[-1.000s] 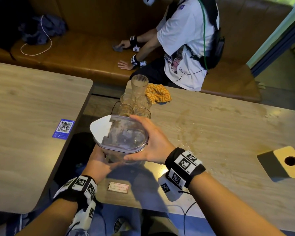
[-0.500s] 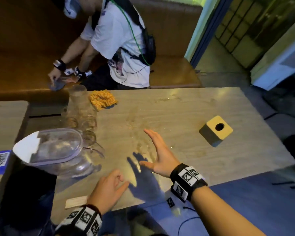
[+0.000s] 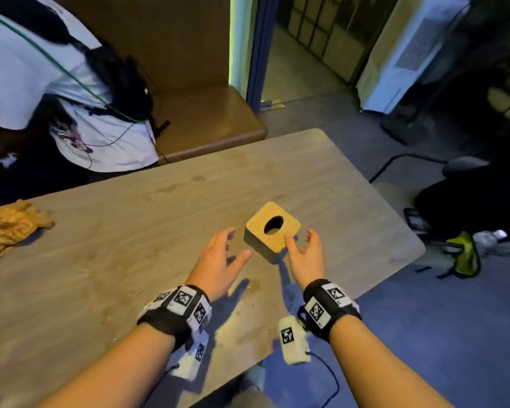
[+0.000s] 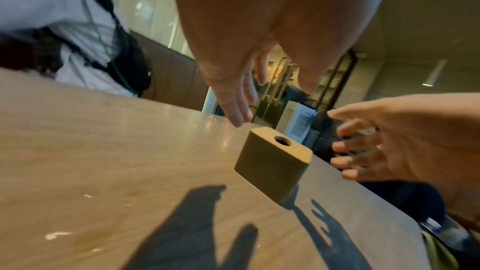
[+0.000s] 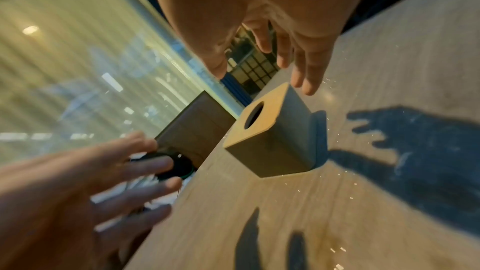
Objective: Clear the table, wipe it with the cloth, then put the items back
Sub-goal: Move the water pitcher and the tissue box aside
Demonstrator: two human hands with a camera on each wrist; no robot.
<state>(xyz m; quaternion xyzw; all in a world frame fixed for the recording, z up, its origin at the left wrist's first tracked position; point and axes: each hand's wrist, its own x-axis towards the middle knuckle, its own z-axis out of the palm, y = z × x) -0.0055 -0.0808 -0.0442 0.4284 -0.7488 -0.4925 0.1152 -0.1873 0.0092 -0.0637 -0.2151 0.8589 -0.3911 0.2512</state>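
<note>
A square box (image 3: 273, 231) with a wooden top and a round hole stands on the wooden table (image 3: 130, 260) near its right end. My left hand (image 3: 224, 254) hovers open just left of the box, fingers spread, not touching it. My right hand (image 3: 304, 248) is open at the box's near right corner, thumb close to its edge. The left wrist view shows the box (image 4: 272, 163) between the left hand (image 4: 233, 98) and the right hand (image 4: 363, 147). In the right wrist view the box (image 5: 272, 134) sits below the right hand's fingers (image 5: 306, 77). An orange cloth (image 3: 9, 225) lies at the table's far left.
Another person in a white shirt (image 3: 42, 83) bends over the brown bench (image 3: 206, 122) beyond the table. A doorway (image 3: 306, 54) and a white appliance (image 3: 404, 54) are at the back right. Bags and a yellow-green item (image 3: 465, 257) lie on the floor right of the table.
My view has swung right, away from the jug and glasses. Both hands, empty since letting go of the jug, have moved to either side of the box.
</note>
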